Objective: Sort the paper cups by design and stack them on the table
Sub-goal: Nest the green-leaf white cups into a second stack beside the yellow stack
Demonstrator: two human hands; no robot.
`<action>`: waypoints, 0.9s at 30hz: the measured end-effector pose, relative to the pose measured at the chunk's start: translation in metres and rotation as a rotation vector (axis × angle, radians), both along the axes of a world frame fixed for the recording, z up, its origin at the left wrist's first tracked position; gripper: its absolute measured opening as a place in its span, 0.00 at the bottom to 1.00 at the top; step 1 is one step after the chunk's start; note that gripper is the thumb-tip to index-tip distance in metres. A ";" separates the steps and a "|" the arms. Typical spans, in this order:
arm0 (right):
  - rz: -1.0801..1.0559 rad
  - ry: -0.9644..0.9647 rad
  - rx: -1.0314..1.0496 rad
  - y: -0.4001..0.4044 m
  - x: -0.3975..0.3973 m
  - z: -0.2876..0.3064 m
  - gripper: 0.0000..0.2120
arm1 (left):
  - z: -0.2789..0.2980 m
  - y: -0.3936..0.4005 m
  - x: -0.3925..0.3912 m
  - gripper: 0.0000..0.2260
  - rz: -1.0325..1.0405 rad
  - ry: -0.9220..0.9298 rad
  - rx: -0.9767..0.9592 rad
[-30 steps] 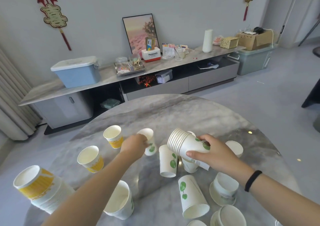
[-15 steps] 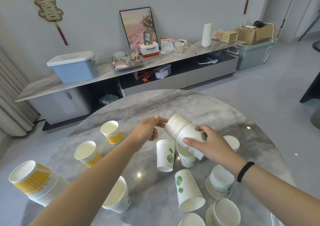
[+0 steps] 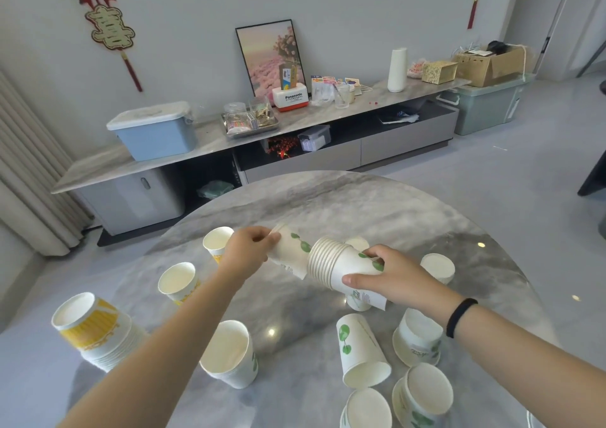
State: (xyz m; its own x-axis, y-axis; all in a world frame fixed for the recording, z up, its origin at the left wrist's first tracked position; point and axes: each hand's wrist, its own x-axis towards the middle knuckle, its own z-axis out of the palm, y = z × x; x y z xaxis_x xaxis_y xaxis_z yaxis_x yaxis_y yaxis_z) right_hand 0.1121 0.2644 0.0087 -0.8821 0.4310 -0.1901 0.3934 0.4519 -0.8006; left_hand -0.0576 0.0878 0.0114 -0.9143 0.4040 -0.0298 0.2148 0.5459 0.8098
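My right hand (image 3: 398, 276) grips a sideways stack of green-leaf cups (image 3: 341, 265), rims facing left, above the round marble table (image 3: 377, 207). My left hand (image 3: 247, 252) holds a single green-leaf cup (image 3: 290, 250) whose base end sits in the stack's mouth. A yellow-pattern stack (image 3: 93, 329) lies tilted at the table's left edge. Two yellow cups (image 3: 178, 281) (image 3: 216, 242) stand upright behind my left arm. Loose green-leaf cups lie in front: one tipped over (image 3: 360, 352), one upright (image 3: 229, 352), others upside down (image 3: 418, 337) at the right.
More upturned cups (image 3: 424, 393) (image 3: 367, 408) crowd the table's near right edge, and one (image 3: 437, 266) stands beyond my right hand. A long low cabinet (image 3: 262, 138) with a blue bin (image 3: 154, 130) runs along the wall behind the table.
My left hand picked a green-leaf cup off the table, lifted it and pushed it into the mouth of the stack held by my right hand. The upright green cup below the stack is gone from view.
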 end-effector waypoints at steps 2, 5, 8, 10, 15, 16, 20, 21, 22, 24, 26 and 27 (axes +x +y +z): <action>0.051 0.014 -0.022 -0.011 0.000 0.004 0.29 | 0.011 -0.017 0.013 0.09 0.026 -0.093 0.134; 0.135 0.057 -0.075 -0.035 0.000 0.008 0.27 | 0.020 -0.039 0.042 0.15 -0.085 -0.284 0.219; 0.184 0.112 -0.068 -0.057 0.002 0.007 0.27 | 0.025 -0.059 0.068 0.15 -0.126 -0.248 0.224; 0.218 0.143 -0.079 -0.070 0.000 0.007 0.28 | 0.029 -0.074 0.080 0.12 -0.102 -0.139 0.202; 0.322 0.203 -0.129 -0.107 -0.014 0.006 0.28 | 0.046 -0.104 0.105 0.11 -0.087 0.233 0.144; 0.339 0.226 -0.141 -0.116 -0.017 0.007 0.28 | 0.049 -0.111 0.108 0.10 -0.075 0.300 0.126; 0.334 0.329 -0.232 -0.144 -0.030 0.006 0.26 | 0.057 -0.131 0.109 0.07 -0.021 0.480 0.102; 0.338 0.335 -0.245 -0.150 -0.033 0.004 0.25 | 0.057 -0.136 0.108 0.07 -0.016 0.506 0.081; 0.341 0.332 -0.252 -0.154 -0.036 0.000 0.25 | 0.055 -0.139 0.106 0.07 -0.015 0.515 0.056; 0.349 0.310 -0.240 -0.158 -0.042 -0.012 0.26 | 0.048 -0.144 0.103 0.07 -0.005 0.489 0.005; 0.367 0.269 -0.217 -0.157 -0.045 -0.023 0.27 | 0.039 -0.147 0.102 0.08 -0.013 0.427 -0.074; 0.386 0.241 -0.203 -0.155 -0.045 -0.027 0.28 | 0.033 -0.147 0.103 0.08 -0.033 0.387 -0.137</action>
State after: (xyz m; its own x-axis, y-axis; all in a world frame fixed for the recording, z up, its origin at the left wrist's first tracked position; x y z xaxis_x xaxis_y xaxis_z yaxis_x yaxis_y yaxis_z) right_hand 0.0674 0.1098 -0.0187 -0.9992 0.0399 -0.0078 0.0215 0.3539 -0.9350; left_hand 0.0451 -0.0591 0.0445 -0.8550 0.4499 0.2581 0.5088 0.6305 0.5862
